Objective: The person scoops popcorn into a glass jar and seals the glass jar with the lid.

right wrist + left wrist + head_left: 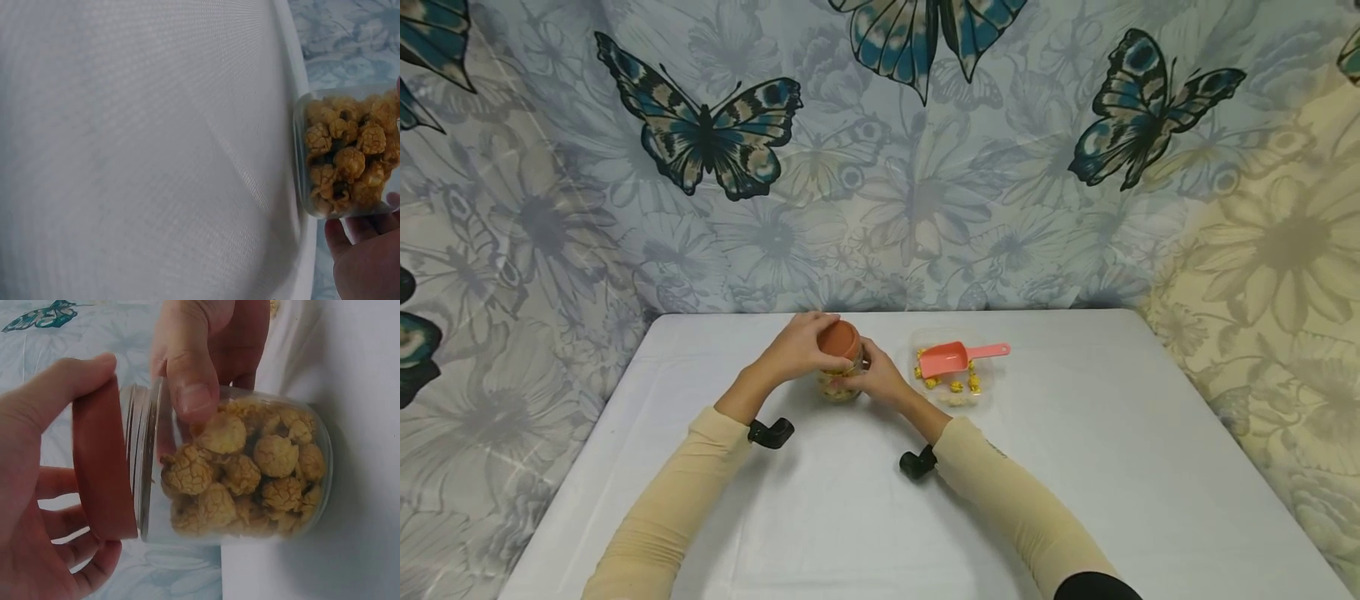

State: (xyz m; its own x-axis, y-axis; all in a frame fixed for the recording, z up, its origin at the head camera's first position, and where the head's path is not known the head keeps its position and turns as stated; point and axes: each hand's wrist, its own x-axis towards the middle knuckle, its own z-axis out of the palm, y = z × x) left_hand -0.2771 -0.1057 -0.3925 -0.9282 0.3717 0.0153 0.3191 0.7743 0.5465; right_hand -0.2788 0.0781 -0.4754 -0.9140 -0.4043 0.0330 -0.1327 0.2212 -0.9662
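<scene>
A clear jar (pixel 250 469) of caramel popcorn stands upright on the white table. At its mouth is a reddish-brown lid (pixel 104 462), slightly tilted, with screw threads showing below its edge in the left wrist view. My left hand (pixel 797 346) grips the lid by its rim, thumb on one side and fingers on the other. The right hand (pixel 882 377) holds the jar's body from the right, its thumb pressed on the glass. In the right wrist view the popcorn (pixel 347 159) shows through the jar's lower part, and some of that hand is cut off.
Right of the jar sits a clear plastic tray (pixel 922 335) with several yellow popcorn pieces (pixel 957 387). A pink scoop (pixel 947 358) lies across it, handle to the right. Behind the white table (pixel 850 517) hangs a butterfly-print cloth (pixel 925 208).
</scene>
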